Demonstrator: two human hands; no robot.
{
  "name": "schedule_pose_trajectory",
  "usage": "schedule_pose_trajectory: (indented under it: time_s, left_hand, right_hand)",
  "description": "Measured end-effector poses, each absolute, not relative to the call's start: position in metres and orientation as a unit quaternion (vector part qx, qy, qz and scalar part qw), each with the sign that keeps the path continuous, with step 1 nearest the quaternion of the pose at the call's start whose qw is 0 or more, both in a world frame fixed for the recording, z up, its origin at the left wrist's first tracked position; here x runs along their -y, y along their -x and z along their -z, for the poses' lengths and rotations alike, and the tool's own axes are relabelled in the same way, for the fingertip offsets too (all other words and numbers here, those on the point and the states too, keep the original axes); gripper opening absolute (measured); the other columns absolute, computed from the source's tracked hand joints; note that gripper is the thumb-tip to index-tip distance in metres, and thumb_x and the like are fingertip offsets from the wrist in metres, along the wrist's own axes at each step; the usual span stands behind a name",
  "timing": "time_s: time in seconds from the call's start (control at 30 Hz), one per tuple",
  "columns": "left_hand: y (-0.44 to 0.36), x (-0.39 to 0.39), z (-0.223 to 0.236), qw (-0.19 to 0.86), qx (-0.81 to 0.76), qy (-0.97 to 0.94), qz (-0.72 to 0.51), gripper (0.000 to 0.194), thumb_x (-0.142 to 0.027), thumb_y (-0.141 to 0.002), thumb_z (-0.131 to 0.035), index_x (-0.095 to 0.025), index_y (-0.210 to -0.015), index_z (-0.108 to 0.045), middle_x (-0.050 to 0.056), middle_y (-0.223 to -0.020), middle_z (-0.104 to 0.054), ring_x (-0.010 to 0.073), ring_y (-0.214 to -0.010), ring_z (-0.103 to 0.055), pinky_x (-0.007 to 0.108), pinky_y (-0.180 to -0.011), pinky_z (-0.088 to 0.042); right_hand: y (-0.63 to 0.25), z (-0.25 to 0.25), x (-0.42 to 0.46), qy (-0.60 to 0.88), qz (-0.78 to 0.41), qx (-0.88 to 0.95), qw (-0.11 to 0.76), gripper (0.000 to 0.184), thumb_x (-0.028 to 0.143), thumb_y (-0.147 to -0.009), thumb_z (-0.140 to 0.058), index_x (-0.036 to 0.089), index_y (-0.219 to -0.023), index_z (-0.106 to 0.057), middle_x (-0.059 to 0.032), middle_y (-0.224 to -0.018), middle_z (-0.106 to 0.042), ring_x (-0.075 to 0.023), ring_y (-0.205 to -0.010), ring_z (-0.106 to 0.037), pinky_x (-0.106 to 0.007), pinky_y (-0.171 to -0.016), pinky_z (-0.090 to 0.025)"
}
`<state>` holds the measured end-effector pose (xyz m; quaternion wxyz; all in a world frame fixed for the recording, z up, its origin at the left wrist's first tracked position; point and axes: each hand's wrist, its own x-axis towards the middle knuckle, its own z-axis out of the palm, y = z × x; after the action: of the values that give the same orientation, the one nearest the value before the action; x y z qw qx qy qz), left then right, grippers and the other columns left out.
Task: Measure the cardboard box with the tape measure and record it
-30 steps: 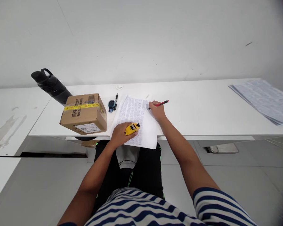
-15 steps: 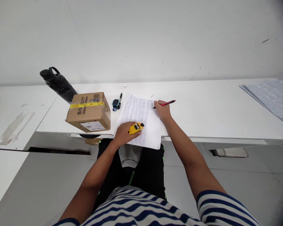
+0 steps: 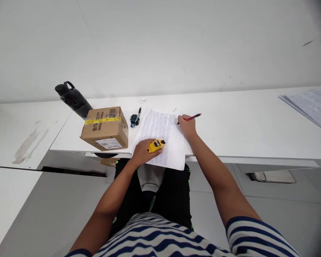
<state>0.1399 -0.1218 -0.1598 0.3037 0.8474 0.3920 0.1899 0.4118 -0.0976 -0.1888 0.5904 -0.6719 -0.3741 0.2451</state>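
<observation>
My left hand (image 3: 143,152) is closed around a yellow-and-black hand tool (image 3: 156,145), whose exact kind I cannot make out. Hand and tool rest on the lower part of a paper sheet (image 3: 173,150) covered in rows of small writing or print. At the sheet's upper right edge, my right hand (image 3: 187,126) grips a red-and-black pen (image 3: 194,117), its tip pointing left onto the paper. The sheet's bottom edge hangs past the front of the white desk (image 3: 230,125).
Left of the paper lie a black pen (image 3: 139,116) and a small blue-black watch-like device (image 3: 134,119). Beside them stand a taped cardboard box (image 3: 105,127) and a black bottle (image 3: 75,101). More written sheets (image 3: 310,105) lie at the far right; a wall (image 3: 160,46) rises behind.
The whole view has shifted slightly, so the things on the desk appear a little further right. Both hands keep their holds, with hardly any movement over the paper.
</observation>
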Motion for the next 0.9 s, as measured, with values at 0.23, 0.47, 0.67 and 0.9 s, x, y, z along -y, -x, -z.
schedule_pose_trajectory:
  time_s: [0.23, 0.47, 0.67, 0.9]
  left_hand:
    - [-0.14, 0.122, 0.158, 0.302, -0.382, -0.852, -0.192, 0.053, -0.061, -0.083, -0.066, -0.022, -0.119, -0.067, 0.007, -0.109, -0.073, 0.0263, -0.099, -0.068, 0.039, -0.085, -0.053]
    - [-0.13, 0.132, 0.164, 0.211, -0.328, -0.875, -0.287, 0.046, -0.053, -0.085, -0.069, -0.021, -0.118, -0.066, 0.01, -0.122, -0.072, 0.0262, -0.115, -0.066, 0.043, -0.105, -0.047]
    - [-0.093, 0.153, 0.127, 0.102, -0.281, -0.826, -0.478, 0.059, -0.071, -0.083, -0.06, -0.021, -0.113, -0.064, 0.012, -0.115, -0.073, 0.0274, -0.115, -0.066, 0.049, -0.111, -0.04]
    - [-0.057, 0.172, 0.098, 0.307, -0.322, -0.7, -0.558, 0.068, -0.068, -0.085, -0.06, -0.028, -0.139, -0.045, 0.015, -0.147, -0.049, 0.0315, -0.141, -0.047, 0.052, -0.111, -0.044]
  right_hand:
    - [-0.408, 0.186, 0.1, 0.706, -0.162, 0.356, 0.591, 0.026, 0.037, -0.087, -0.052, 0.023, -0.066, -0.047, 0.0018, -0.067, -0.048, -0.0152, -0.067, -0.047, -0.031, -0.067, -0.043]
    - [-0.389, 0.168, 0.107, 0.69, -0.149, 0.494, 0.508, 0.023, 0.025, -0.081, -0.063, 0.022, -0.104, -0.063, -0.0092, -0.106, -0.06, -0.0229, -0.088, -0.057, -0.04, -0.084, -0.048]
    - [-0.305, 0.12, 0.16, 0.464, -0.416, 0.607, 0.494, 0.06, 0.067, -0.093, -0.043, 0.026, -0.136, -0.051, -0.0109, -0.125, -0.066, -0.0268, -0.106, -0.066, -0.046, -0.088, -0.056]
    - [-0.207, 0.084, 0.205, 0.384, -0.508, 0.543, 0.547, 0.052, 0.066, -0.08, -0.069, 0.033, -0.118, -0.057, -0.0042, -0.106, -0.069, -0.0271, -0.094, -0.069, -0.044, -0.078, -0.06]
